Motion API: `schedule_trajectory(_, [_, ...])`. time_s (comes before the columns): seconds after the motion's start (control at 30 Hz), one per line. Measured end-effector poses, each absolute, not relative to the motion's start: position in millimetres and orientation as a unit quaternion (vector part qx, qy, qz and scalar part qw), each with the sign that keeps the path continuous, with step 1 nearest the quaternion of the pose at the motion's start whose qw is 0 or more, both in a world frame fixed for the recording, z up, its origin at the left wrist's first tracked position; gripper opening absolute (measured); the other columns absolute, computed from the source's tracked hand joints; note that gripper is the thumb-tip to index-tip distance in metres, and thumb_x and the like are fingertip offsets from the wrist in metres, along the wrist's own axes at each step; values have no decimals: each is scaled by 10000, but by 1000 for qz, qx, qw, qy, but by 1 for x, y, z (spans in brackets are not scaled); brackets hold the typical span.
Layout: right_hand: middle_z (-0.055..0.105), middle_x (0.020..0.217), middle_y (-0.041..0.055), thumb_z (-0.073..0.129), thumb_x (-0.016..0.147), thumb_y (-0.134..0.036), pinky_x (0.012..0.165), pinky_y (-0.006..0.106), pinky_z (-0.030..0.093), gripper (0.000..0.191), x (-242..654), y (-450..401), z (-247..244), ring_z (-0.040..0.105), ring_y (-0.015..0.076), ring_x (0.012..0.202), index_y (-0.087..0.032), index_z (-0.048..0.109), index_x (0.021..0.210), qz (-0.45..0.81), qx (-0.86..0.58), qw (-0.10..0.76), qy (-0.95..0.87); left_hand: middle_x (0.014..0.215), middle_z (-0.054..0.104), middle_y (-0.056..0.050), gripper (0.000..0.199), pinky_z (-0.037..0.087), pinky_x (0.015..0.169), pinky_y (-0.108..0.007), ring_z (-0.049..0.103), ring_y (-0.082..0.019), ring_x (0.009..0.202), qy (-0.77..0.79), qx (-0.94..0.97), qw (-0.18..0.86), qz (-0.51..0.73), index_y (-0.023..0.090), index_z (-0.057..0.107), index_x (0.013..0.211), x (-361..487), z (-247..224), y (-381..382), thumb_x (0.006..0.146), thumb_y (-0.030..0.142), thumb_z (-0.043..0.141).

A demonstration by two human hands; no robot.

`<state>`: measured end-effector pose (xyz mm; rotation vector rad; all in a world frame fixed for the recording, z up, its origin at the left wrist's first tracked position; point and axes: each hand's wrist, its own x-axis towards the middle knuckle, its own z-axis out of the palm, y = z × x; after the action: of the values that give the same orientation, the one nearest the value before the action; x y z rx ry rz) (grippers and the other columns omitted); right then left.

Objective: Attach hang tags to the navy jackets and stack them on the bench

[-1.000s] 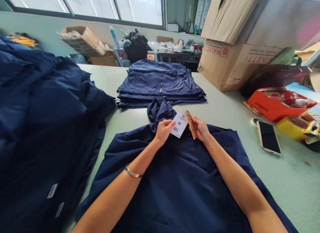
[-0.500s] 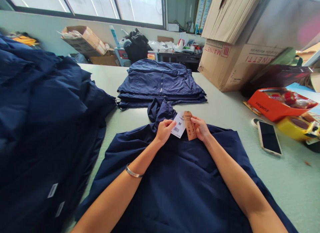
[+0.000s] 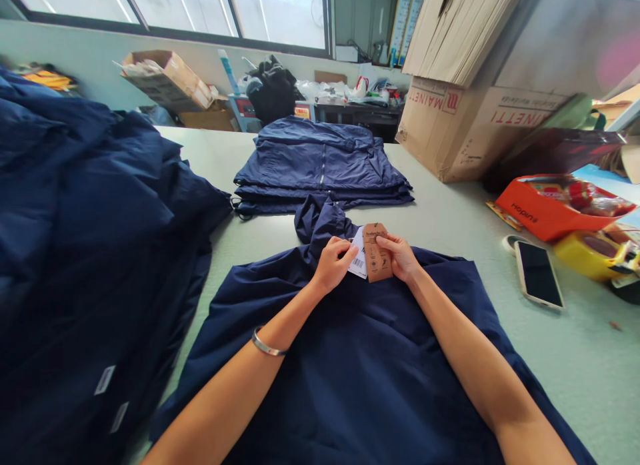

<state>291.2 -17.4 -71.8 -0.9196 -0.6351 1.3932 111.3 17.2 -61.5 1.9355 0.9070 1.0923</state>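
Between finger and thumb, my left hand point(image 3: 334, 264) pinches a white hang tag point(image 3: 358, 262) with a barcode. My right hand point(image 3: 397, 254) grips a brown hang tag point(image 3: 377, 268) with dark print, which overlaps the white one in front. Both tags are held just above a navy jacket point(image 3: 370, 358) spread flat on the table, near its bunched hood point(image 3: 323, 222). A metal bangle point(image 3: 269, 343) circles my left wrist.
Behind the jacket lies a stack of folded navy jackets point(image 3: 320, 158). Navy garments point(image 3: 100, 238) are heaped at left. On the right are a phone point(image 3: 539, 275), an orange box of packets point(image 3: 545, 212), a yellow item point(image 3: 587, 257) and large cartons point(image 3: 440, 125).
The brown tag has slid left over the white tag, covering much of its print. My left hand has shifted slightly right; the jacket stays put.
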Motion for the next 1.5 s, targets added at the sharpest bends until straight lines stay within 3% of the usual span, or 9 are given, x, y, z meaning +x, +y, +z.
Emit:
schedule_trajectory(0.27, [761, 781, 21, 827, 664, -264, 687, 309, 587, 270, 291, -18, -71, 700, 172, 669, -179, 687, 879, 604, -398, 633, -276, 705, 668, -50, 442, 429, 881, -354, 532, -216, 827, 354, 699, 369, 499, 224, 678, 597, 109, -52, 9, 887, 487, 472])
schedule_trajectory(0.43, [750, 816, 2, 865, 574, -238, 728, 294, 560, 438, 288, -16, -72, 694, 161, 709, -199, 623, 938, 567, -412, 664, -259, 697, 668, -57, 480, 431, 906, -356, 547, -220, 849, 383, 692, 312, 526, 228, 666, 586, 107, -52, 11, 937, 403, 390])
schedule_trajectory(0.63, [683, 896, -1, 785, 666, -380, 775, 312, 546, 526, 276, -13, -81, 656, 165, 787, -217, 553, 1109, 400, -510, 684, -336, 798, 703, -53, 399, 419, 920, -336, 555, -218, 928, 431, 665, 244, 559, 213, 678, 751, 101, -55, 25, 957, 345, 363])
schedule_trajectory(0.73, [615, 1227, 119, 668, 791, -394, 1007, 399, 471, 592, 266, -19, -82, 598, 235, 1125, -187, 499, 1319, 244, -593, 601, -477, 786, 694, -52, 342, 410, 938, -334, 556, -225, 967, 473, 636, 242, 559, 197, 686, 890, 97, -57, 33, 946, 315, 371])
schedule_trajectory(0.83, [323, 1578, 144, 585, 880, -404, 1208, 503, 179, 649, 255, -28, -79, 254, 302, 1475, -212, 416, 1477, 104, -647, 385, -650, 810, 701, -68, 342, 404, 951, -353, 555, -238, 975, 497, 614, 245, 562, 177, 679, 961, 94, -61, 38, 945, 290, 357])
schedule_trajectory(0.9, [197, 1649, 95, 489, 944, -458, 1216, 546, 55, 643, 250, -32, -78, 106, 313, 1525, -256, 342, 1537, 78, -667, 245, -699, 836, 708, -79, 343, 401, 957, -365, 553, -248, 990, 508, 613, 236, 557, 172, 677, 982, 94, -64, 40, 943, 285, 355])
schedule_trajectory(1.0, [186, 1658, 84, 362, 990, -510, 1210, 556, 40, 649, 245, -31, -75, 104, 320, 1528, -260, 250, 1577, 89, -689, 136, -706, 844, 713, -92, 346, 403, 962, -377, 553, -260, 1004, 527, 623, 224, 533, 165, 683, 977, 96, -71, 44, 937, 273, 357])
schedule_trajectory(1.4, [229, 1643, 117, 465, 932, -549, 1157, 632, 162, 703, 244, -17, -44, 221, 375, 1491, -263, 308, 1555, 145, -700, 37, -698, 1035, 748, -119, 327, 474, 838, -306, 661, -234, 962, 583, 705, 219, 339, 160, 736, 1003, 88, -54, 47, 861, 238, 451])
schedule_trajectory(1.5, [373, 1575, 152, 533, 918, -484, 1148, 548, 258, 612, 255, -13, -38, 346, 330, 1442, -220, 471, 1467, 173, -674, 83, -713, 993, 763, -99, 274, 482, 782, -282, 676, -226, 908, 565, 729, 222, 316, 173, 759, 910, 69, -33, 50, 759, 236, 539])
